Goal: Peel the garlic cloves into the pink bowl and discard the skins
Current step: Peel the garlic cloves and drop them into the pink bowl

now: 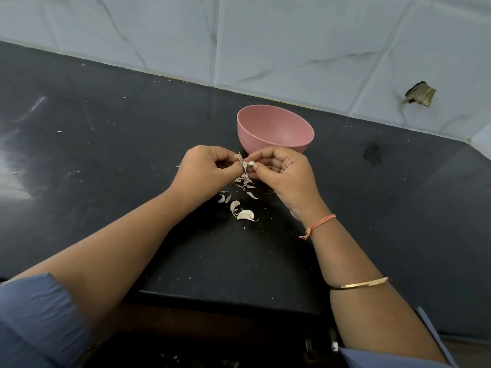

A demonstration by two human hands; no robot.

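Note:
The pink bowl (276, 130) stands on the dark counter just beyond my hands; the part of its inside that I see holds nothing. My right hand (284, 172) pinches a small white garlic clove (251, 163) between thumb and fingers. My left hand (204, 171) pinches a strip of papery skin (242, 162) that still hangs from that clove. Below the hands, several loose skin flakes (245, 183) lie on the counter. Nearer to me lies an unpeeled garlic clove (245, 215) beside a curled piece of skin (234, 205).
The black counter (106, 134) runs left and right, with small crumbs scattered on it. A grey tiled wall (265, 35) stands behind the bowl, with a broken hole (419, 94) at the right. The counter's front edge (225, 296) is close to my body.

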